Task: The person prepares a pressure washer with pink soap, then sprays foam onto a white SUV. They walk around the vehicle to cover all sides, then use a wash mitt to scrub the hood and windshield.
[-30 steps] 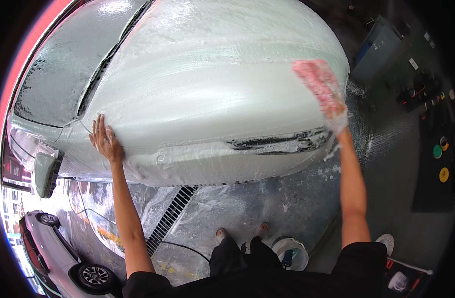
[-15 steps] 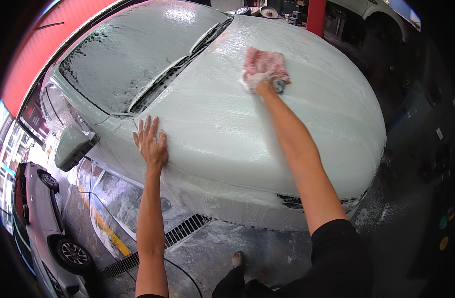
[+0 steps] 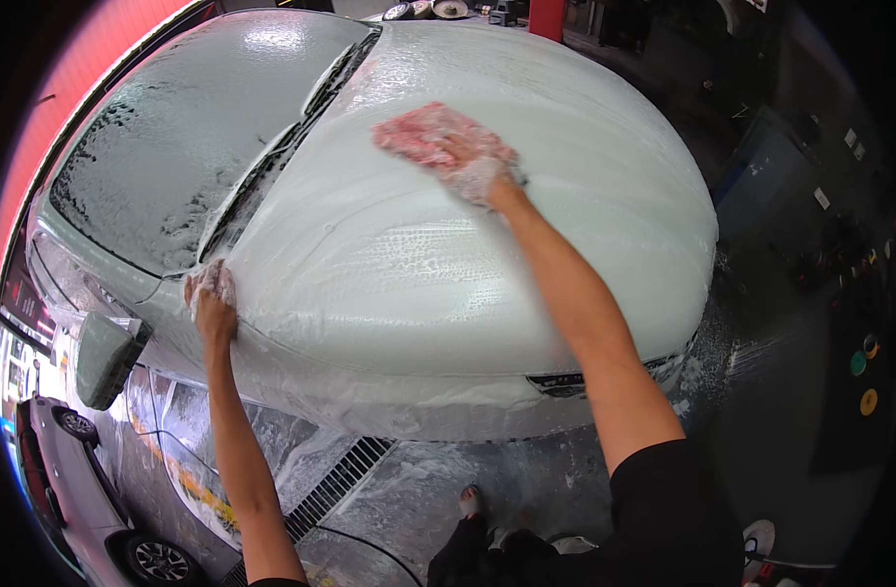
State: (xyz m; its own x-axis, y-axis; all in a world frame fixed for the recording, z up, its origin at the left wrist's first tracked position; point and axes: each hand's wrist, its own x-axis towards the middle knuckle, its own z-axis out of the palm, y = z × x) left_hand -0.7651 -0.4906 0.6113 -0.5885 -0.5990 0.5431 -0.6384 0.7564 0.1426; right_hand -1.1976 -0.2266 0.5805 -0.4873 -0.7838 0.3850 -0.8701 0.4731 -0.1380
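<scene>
A pale green-white car hood [image 3: 409, 333] covered in soap film and foam lies under both of my hands. My right hand [image 3: 479, 174], coated in suds, presses a pinkish-red wash cloth [image 3: 423, 135] against the middle of the hood; the cloth is slightly blurred. Resting on the near edge of the hood, beside the base of the windshield [image 3: 183, 147], is my left hand [image 3: 211, 298]. Thick foam coats its fingers, which lie on the surface slightly bent, with no object visible in them.
Foam-streaked wipers [image 3: 257, 181] run along the windshield's base. The car's side mirror [image 3: 105, 357] juts out at left. Below are a floor drain grate [image 3: 340, 479], a dark hose [image 3: 374, 548] and my foot [image 3: 470, 501]. Another car [image 3: 95, 499] stands at lower left.
My right hand has swept the cloth left across the hood, toward the windshield. My left hand has shifted to the windshield corner and now carries more foam. The view has shifted too.
</scene>
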